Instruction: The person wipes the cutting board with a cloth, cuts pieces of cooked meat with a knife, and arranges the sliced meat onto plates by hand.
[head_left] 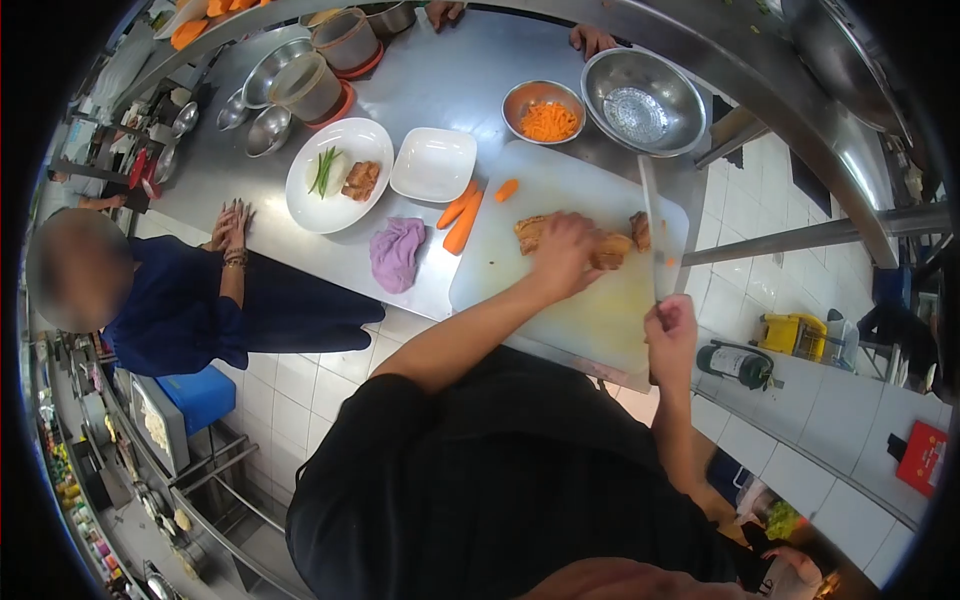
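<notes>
On the white cutting board (560, 330) lies a browned piece of cooked meat (612, 250), with my left hand (568, 255) closed over it and holding it down. My right hand (670, 335) is wrapped round the handle of a long kitchen knife (655, 225). Its blade points away from me and stands just right of a smaller cut piece of meat (639, 230). A short carrot piece (507, 190) rests near the board's upper left, and small orange bits lie by the blade.
Left of the board are carrots (461, 218), a purple cloth (397, 254), a square white dish (434, 165) and a plate (340, 215) with meat and green stalks. Beyond it stand a bowl of cut carrot (548, 118) and a steel bowl (645, 100). A person (190, 290) stands at left.
</notes>
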